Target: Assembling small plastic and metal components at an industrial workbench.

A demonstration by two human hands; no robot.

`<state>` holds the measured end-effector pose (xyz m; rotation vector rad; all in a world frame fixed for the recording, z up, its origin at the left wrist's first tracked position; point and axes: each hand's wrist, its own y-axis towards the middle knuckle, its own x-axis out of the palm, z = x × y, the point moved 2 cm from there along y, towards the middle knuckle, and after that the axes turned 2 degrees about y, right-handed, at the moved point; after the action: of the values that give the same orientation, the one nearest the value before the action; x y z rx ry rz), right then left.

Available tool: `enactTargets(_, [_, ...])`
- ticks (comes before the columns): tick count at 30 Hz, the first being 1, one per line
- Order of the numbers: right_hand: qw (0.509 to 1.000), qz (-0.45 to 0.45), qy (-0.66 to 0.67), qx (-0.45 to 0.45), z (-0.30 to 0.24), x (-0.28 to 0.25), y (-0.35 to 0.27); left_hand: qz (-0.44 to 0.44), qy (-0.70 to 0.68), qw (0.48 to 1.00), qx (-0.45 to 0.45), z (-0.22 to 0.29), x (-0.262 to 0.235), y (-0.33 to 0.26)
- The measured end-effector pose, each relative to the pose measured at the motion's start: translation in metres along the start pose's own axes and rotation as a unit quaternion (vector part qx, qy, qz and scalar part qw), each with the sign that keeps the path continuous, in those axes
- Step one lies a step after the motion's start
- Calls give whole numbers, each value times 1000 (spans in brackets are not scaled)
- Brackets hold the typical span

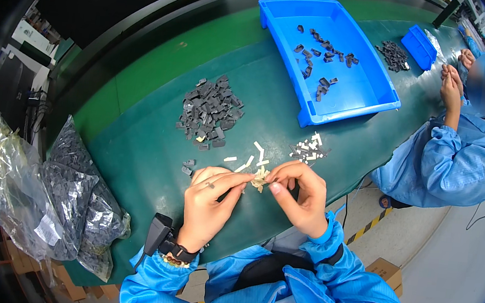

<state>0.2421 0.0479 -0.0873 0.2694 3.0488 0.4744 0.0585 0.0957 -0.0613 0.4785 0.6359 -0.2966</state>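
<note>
My left hand (212,200) is closed, thumb and forefinger pinched together; anything between the tips is too small to make out. Opposite it, my right hand (304,198) pinches what looks like a small dark piece (275,182), mostly covered by the fingertips. Between the hands lies a small heap of cream-coloured strips (260,177), with a few loose strips (245,164) just beyond. Farther off is a large pile of dark grey plastic parts (210,109). A couple of grey parts (188,166) lie by my left fingers. Beyond my right hand are small dark parts with white pieces (309,149).
A large blue tray (350,112) holding scattered dark parts stands at the far right of the green table (143,135). Clear plastic bags (67,192) of dark parts rest at the left edge. At right, another person (455,156) works near a small blue bin (420,47) and a dark pile (393,55).
</note>
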Motion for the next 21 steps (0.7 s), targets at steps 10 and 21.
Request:
enactTargets(10, [994, 51, 68, 72, 7, 0, -4, 6, 73, 996, -57, -17, -49, 16])
enactTargets(21, [994, 45, 56, 80, 5, 3, -3, -96, 182, 979, -5, -17, -40, 9])
